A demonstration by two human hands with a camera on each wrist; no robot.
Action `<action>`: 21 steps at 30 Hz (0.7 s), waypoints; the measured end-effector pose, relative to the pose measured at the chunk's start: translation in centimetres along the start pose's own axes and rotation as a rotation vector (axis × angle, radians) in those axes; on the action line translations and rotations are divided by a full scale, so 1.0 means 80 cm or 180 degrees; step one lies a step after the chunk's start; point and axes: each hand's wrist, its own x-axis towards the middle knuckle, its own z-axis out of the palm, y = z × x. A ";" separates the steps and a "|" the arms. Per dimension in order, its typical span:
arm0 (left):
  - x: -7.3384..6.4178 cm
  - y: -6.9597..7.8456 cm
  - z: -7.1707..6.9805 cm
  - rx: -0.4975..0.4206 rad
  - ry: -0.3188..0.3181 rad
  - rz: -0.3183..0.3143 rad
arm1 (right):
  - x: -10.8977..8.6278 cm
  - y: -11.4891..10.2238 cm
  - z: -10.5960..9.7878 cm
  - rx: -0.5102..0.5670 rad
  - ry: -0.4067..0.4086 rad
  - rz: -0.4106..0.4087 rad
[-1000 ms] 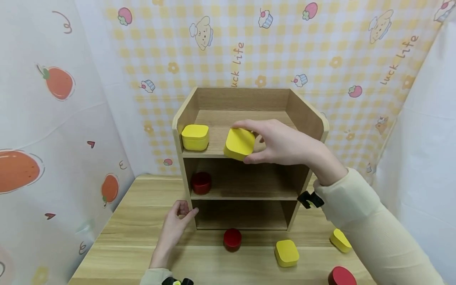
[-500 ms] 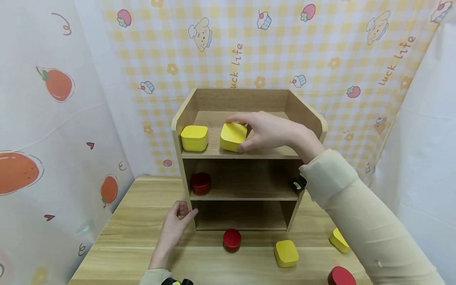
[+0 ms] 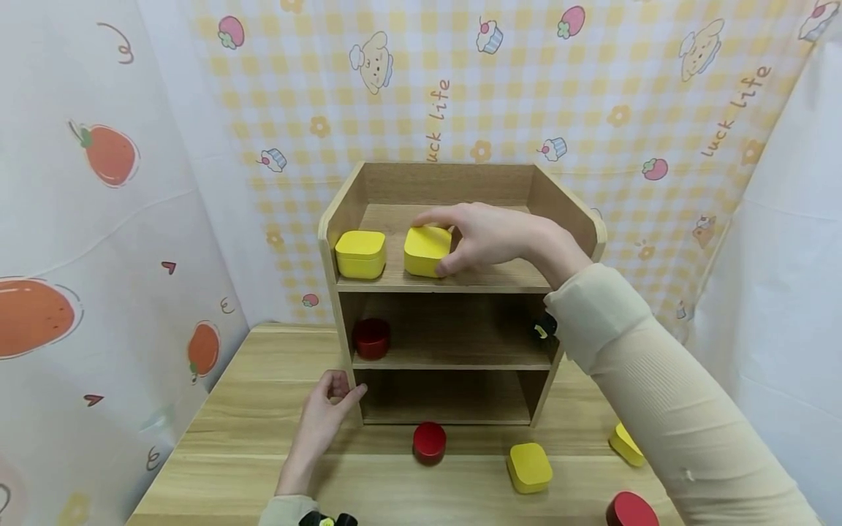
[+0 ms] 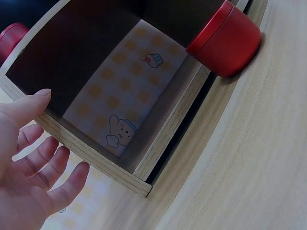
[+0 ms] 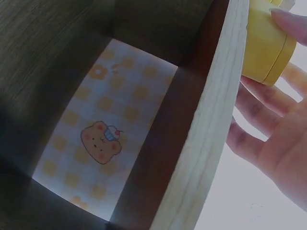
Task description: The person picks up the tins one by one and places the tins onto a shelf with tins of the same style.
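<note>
On the top board of a small wooden shelf (image 3: 447,365), my right hand (image 3: 490,234) holds a yellow square box (image 3: 426,252) between thumb and fingers. The box looks level and sits at the board's front. Part of this yellow box (image 5: 266,45) also shows in the right wrist view, beside the board's edge. To its left stands another yellow box (image 3: 360,254), a gap apart. My left hand (image 3: 324,413) grips the shelf's left side panel low down. In the left wrist view, the left thumb (image 4: 36,103) lies over the panel's edge, with the fingers along its outer side.
A red round tin (image 3: 371,338) stands at the left of the middle board. On the wooden table (image 3: 230,431) are a red tin (image 3: 430,442) before the shelf, a yellow box (image 3: 529,467), another yellow box (image 3: 626,444) by the right sleeve, and a red tin (image 3: 631,509).
My right hand has moved the yellow box back and slightly left, from tilted before the top board to level on it. The left hand has stayed on the panel.
</note>
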 end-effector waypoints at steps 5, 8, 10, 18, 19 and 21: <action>0.000 0.000 0.000 -0.0012 -0.0004 0.0012 | 0.003 0.003 0.000 0.0048 -0.0057 0.0012; 0.000 0.000 0.000 -0.0028 -0.0009 0.0014 | 0.005 0.005 0.000 0.0133 -0.0109 0.0009; 0.000 0.000 0.001 -0.0033 -0.0015 0.0016 | 0.006 0.007 0.000 0.0219 -0.0153 -0.0036; -0.001 0.002 0.000 -0.0032 -0.0015 0.0045 | 0.009 0.010 0.001 0.0386 -0.0211 -0.0196; -0.001 0.002 0.000 -0.0032 -0.0013 0.0044 | 0.009 0.010 0.002 0.0414 -0.0215 -0.0202; -0.001 0.002 0.000 -0.0036 -0.0017 0.0034 | 0.011 0.010 0.003 0.0464 -0.0219 -0.0197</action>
